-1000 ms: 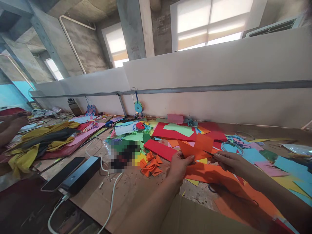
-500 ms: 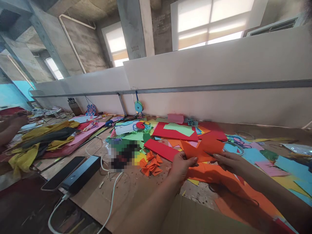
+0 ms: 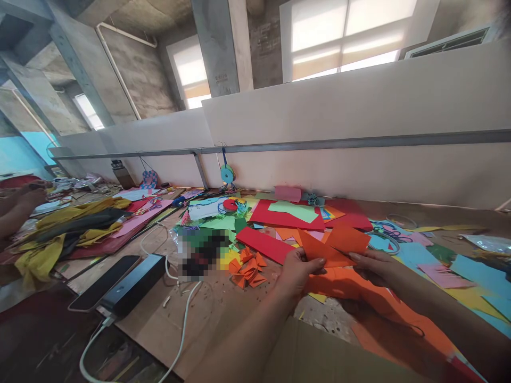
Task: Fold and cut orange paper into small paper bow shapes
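Observation:
Both my hands hold one folded piece of orange paper point(image 3: 333, 249) above the table. My left hand point(image 3: 298, 268) pinches its lower left edge, thumb on top. At the lower right edge, my right hand point(image 3: 369, 265) grips it between thumb and fingers. Creases divide the paper into two raised flaps with a notch between them. Beneath my hands lies a larger orange sheet point(image 3: 359, 287), partly covered by my right forearm. Left of my left hand is a pile of small folded orange paper pieces point(image 3: 247, 268).
A power bank point(image 3: 133, 284) and a phone point(image 3: 104, 282) with a white cable point(image 3: 186, 319) lie at the left edge. Red sheets point(image 3: 265, 244) and other coloured paper spread behind. Yellow cloth point(image 3: 43, 260) lies far left, near another person's hands point(image 3: 24, 199). A white partition point(image 3: 359, 175) stands behind.
The folded orange paper has shifted very slightly, its flaps now a little more apart at the notch. Both hands keep their hold on it.

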The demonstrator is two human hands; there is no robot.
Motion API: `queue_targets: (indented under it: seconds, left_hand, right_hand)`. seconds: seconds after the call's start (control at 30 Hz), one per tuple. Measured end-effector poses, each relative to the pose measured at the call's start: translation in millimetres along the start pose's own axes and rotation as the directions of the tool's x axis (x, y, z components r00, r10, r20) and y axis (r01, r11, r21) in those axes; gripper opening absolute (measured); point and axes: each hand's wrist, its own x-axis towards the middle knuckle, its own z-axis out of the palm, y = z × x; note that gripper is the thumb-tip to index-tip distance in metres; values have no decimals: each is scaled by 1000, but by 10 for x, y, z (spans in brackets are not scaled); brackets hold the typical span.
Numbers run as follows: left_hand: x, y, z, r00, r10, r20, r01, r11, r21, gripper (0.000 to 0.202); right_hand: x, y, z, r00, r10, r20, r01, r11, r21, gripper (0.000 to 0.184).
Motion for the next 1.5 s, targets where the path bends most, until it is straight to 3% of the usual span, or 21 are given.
queue_targets:
  seconds: [0.37,0.77,1.17,1.27,1.33,1.5]
  left_hand:
    - [0,-27,-20,1000,-2,-25,2,1000,9,53]
    - [-25,5,24,1000,-24,-18,25,1000,18,48]
    - [-54,32,66,999,-45,-7,45,999,3,52]
    - [-41,34,37,999,-22,-28,23,1000,18,50]
    - [-21,30,7,999,3,-50,-1,999,39,48]
    - [72,-38,-77,996,49,-80,-41,995,88,44]
  right_hand:
    - [-44,-112,76,998,-40,-45,33,990,-134,49]
    - [-99,-199,185,992,-19,-122,5,994,-109,53]
    - [-64,-179,115,988,-80,-131,46,970,-240,48]
    - [21,-70,32,977,-144,-160,84,939,-335,49]
    - [112,46,-49,961,-227,-161,124,867,-482,47]
    - [228,167,-209,921,-353,-166,196,787,-584,21]
